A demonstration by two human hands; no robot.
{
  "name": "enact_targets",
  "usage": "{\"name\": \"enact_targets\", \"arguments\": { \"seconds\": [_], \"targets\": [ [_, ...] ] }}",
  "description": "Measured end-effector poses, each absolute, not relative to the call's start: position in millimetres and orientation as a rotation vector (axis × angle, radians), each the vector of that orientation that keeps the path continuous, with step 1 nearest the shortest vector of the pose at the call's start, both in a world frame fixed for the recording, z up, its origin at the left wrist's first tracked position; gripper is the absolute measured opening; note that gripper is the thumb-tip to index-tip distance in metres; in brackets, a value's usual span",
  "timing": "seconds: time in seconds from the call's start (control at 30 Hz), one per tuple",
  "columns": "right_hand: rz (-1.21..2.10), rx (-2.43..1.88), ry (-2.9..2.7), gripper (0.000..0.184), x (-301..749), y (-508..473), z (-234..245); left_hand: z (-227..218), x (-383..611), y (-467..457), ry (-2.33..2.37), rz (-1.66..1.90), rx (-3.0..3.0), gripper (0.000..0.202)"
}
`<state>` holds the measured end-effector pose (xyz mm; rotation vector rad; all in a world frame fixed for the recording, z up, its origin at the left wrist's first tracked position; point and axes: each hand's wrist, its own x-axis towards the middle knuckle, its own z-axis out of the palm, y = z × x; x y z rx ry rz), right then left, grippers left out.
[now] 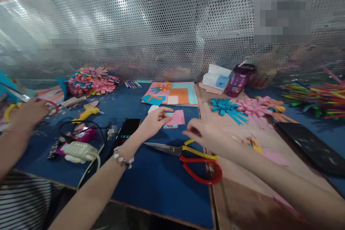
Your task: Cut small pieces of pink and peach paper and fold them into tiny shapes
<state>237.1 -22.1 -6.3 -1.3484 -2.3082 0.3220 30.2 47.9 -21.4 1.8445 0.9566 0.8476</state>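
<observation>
My left hand (155, 122) pinches a small square of pink paper (178, 117) by its left edge. Below that square lies a light blue piece of paper (172, 126), mostly covered. My right hand (199, 131) hovers just right of the pink square, apart from it, with its fingers curled together; whatever is between them, if anything, is hidden. Under and between my hands rests a pair of scissors (176, 150) with one yellow and one red handle. A white round thing (153, 109) shows partly behind my left hand.
Coloured paper sheets (192, 93) lie ahead. Paper flowers (225, 107), a purple cup (239, 81) and a black phone-like slab (309, 147) are on the right. Leftward are a phone (130, 129), a yellow glue gun (86, 113), cables and a flower pile (91, 81). Another person's hand (32, 113) holds scissors.
</observation>
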Motion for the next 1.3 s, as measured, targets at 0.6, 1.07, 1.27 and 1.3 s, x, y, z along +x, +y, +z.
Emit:
{"name": "enact_targets", "arguments": {
  "seconds": [0.6, 1.07, 1.27, 1.3],
  "targets": [
    [0.297, -1.75, -2.423, 0.033, 236, -84, -4, -16, 33, 43, 1.042, 1.785, 1.711, 0.016],
    [1.712, -1.521, -1.953, 0.038, 274, -105, 1, -29, 30, 54, 1.053, 1.671, 1.671, 0.023],
    [1.883, -1.32, -1.635, 0.046, 279, -110, -14, -33, 33, 53, 1.018, 1.557, 1.646, 0.022],
    [1.866, -1.287, -1.613, 0.047, 281, -110, -16, -33, 34, 52, 1.008, 1.537, 1.634, 0.022]
  ]
}}
